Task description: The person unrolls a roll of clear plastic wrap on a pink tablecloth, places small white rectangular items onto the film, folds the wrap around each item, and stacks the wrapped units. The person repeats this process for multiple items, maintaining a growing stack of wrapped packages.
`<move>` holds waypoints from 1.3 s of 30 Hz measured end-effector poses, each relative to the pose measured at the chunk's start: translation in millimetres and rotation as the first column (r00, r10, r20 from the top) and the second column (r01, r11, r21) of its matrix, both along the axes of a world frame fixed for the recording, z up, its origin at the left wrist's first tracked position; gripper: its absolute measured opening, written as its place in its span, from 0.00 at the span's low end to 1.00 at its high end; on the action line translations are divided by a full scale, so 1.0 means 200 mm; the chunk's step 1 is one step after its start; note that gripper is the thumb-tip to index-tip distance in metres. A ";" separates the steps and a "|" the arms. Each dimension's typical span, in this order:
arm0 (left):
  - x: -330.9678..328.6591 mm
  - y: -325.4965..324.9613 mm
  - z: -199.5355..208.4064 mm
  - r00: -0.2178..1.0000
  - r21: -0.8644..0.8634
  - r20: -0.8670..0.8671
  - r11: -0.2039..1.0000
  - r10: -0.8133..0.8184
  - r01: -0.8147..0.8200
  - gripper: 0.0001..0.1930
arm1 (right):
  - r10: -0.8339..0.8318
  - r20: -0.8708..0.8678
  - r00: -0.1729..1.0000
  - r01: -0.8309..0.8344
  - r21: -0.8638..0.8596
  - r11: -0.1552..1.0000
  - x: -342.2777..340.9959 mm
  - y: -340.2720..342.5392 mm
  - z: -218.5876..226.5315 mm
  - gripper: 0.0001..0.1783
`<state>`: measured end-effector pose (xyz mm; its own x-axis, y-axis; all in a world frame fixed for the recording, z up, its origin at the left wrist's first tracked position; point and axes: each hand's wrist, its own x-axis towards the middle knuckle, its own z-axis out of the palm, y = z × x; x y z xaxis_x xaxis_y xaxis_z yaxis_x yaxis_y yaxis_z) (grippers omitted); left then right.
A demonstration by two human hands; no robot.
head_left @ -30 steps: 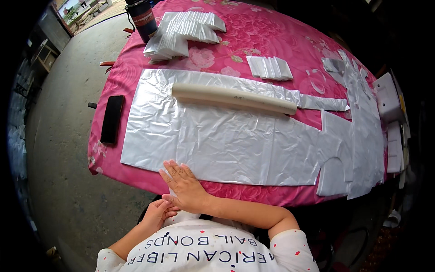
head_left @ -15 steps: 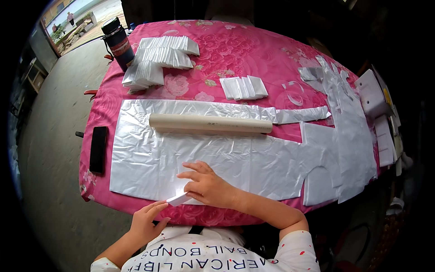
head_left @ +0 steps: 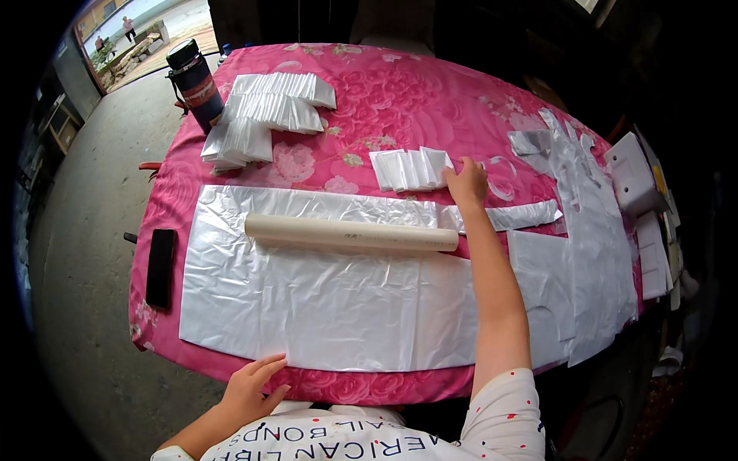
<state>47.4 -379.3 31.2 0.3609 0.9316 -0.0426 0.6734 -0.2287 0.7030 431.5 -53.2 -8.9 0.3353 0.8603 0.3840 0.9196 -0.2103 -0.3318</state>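
My right hand reaches across the table to a short row of folded white plastic packets. Its fingertips pinch the right edge of the end packet. My left hand rests by the near table edge with fingers stretched out, fingertips at the near edge of a wide stack of thin white plastic sheeting. Nothing shows in that hand. Lying across the sheeting is a long beige tube, which my right forearm passes just beyond its right end.
More folded packets form overlapping rows at the far left, beside a dark flask. A black phone lies at the left edge. Plastic offcuts cover the right side, near white boxes. A pink floral cloth covers the table.
My right hand has moved from the near edge, where it held a folded white packet, up and right to the short row. My left hand has stayed almost in place.
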 end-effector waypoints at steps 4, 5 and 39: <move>0.00 0.05 -0.03 0.999 0.040 -0.028 0.998 -0.039 0.040 0.21 | 0.515 -0.199 0.834 -0.519 0.037 0.854 -0.11 -0.25 0.13 0.24; 0.00 0.06 -0.02 0.998 0.052 -0.034 0.997 -0.049 0.051 0.21 | 0.667 -0.246 0.703 -0.686 0.013 0.727 -0.15 -0.36 0.13 0.25; 1.00 0.38 -0.18 0.795 0.271 -0.250 0.748 -0.553 0.606 0.36 | -0.251 0.104 0.962 0.251 0.014 0.968 1.20 -1.50 -0.22 0.13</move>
